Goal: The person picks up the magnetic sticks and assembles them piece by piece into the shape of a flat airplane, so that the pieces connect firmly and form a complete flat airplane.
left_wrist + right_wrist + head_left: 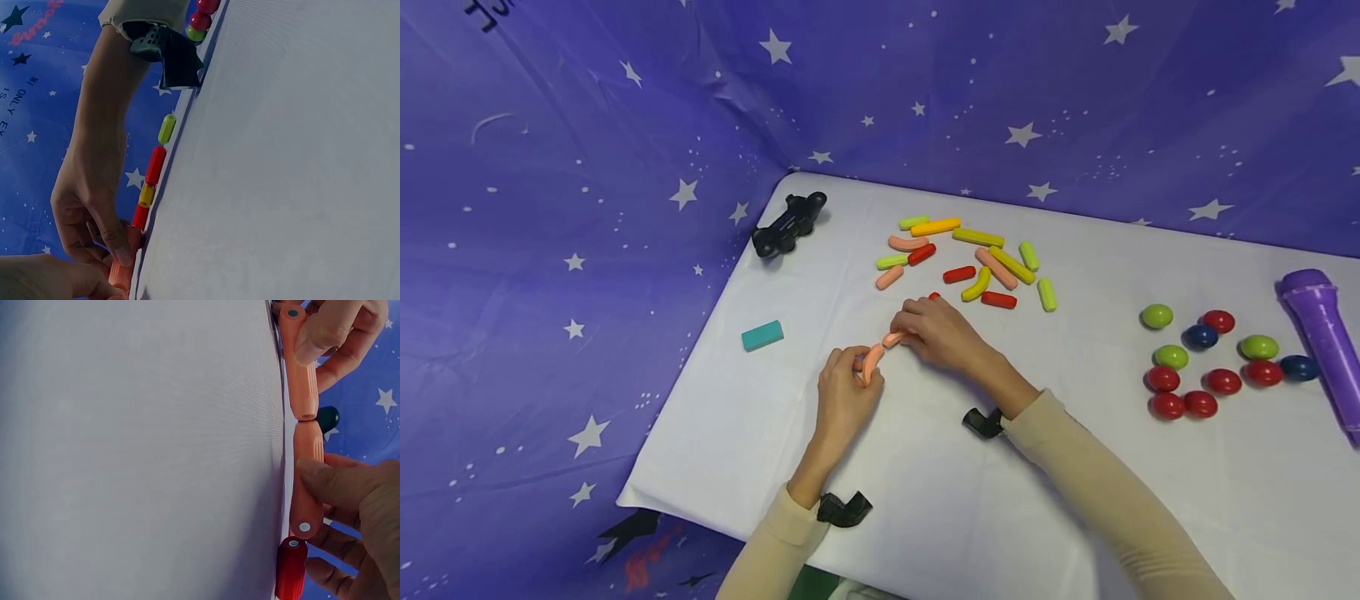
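My left hand (846, 393) pinches a curved peach magnetic stick (872, 365) above the white table. Close by, my right hand (942, 335) holds a second peach stick (307, 445) between thumb and fingers. In the right wrist view the two sticks line up end to end and seem to touch. Silvery round spots show on their outer ends. A red stick (291, 569) lies near the right hand's fingers; in the head view that hand mostly hides it. From the left wrist, the left hand (53, 278) is partly cut off at the lower edge.
Several coloured sticks (977, 237) lie scattered beyond the hands. A teal block (763, 336) and a black game controller (790, 225) are on the left. At right sit several red, green and blue oval pieces (1222, 382) beside a purple toy microphone (1326, 342).
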